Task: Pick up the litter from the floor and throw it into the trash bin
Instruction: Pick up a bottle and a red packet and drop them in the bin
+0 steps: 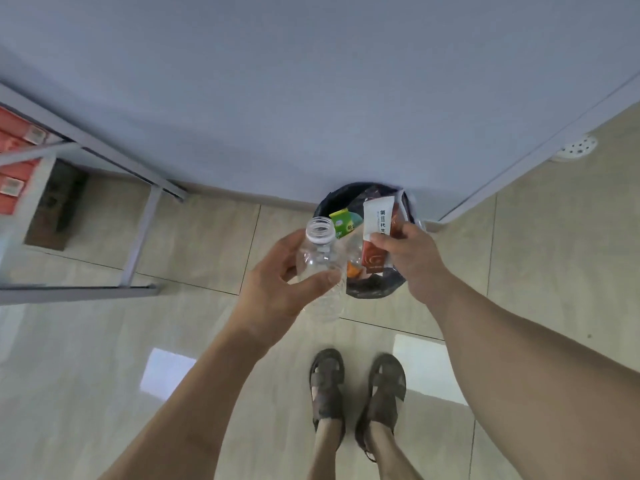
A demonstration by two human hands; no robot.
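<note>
The clear, uncapped plastic bottle (323, 268) sits upright in the left hand (277, 292), its open neck just in front of the near rim of the round bin lined with a black bag (375, 292). The thumb (322, 282) crosses the bottle's near side and the other fingers curl round its far side, so the body is wrapped at mid-height. The white and red-brown printed wrapper (375, 237) hangs above the bin's opening, pinched at its right edge by the right hand (415, 261), with the fingertips (379, 241) pressing across its middle. Inside the bin lie a green and yellow carton (341, 221) and an orange scrap (353, 270). The bin stands on pale glossy floor tiles (104, 358) against a blue-grey wall (311, 98). Two feet in dark sandals (327, 386) stand before it, and a grey metal frame (138, 244) stands to the left.
</note>
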